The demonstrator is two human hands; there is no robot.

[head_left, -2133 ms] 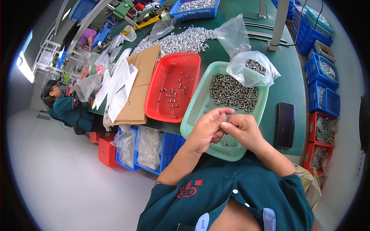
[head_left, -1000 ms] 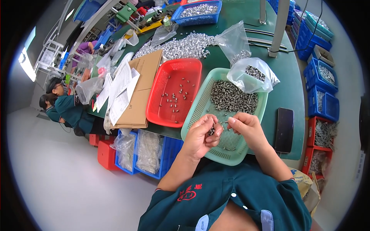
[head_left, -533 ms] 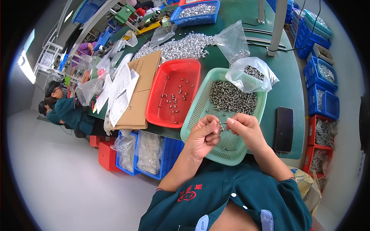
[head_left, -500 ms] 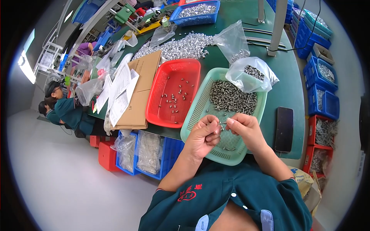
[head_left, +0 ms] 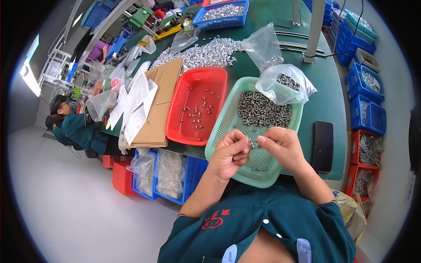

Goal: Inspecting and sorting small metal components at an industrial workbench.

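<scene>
My left hand (head_left: pixel 230 155) and my right hand (head_left: pixel 280 147) meet over the near half of a light green mesh basket (head_left: pixel 210 142). The left fingers are curled and closed, thumb against forefinger, on a small metal part (head_left: pixel 252 142) whose exact kind is too small to tell. Thumb and forefinger of the right hand are pinched just beside it; what they grip is mostly hidden. A heap of small dark grey metal cylinders (head_left: pixel 263 109) fills the far part of the basket. Under my hands lie a few thin silvery pieces (head_left: pixel 259 167).
Left of the basket stands a red tray (head_left: pixel 175 127) with scattered metal cylinders, then cardboard (head_left: pixel 151 118) and papers (head_left: pixel 136 105). A plastic bag of parts (head_left: pixel 287 83) rests on the basket's far rim. To the right lies a black phone (head_left: pixel 323 147). Silvery parts (head_left: pixel 206 52) are piled farther back.
My right thumb and forefinger have shifted slightly at the small part; the left hand keeps its hold. The view has moved a little. At the far left, a person in purple has moved slightly.
</scene>
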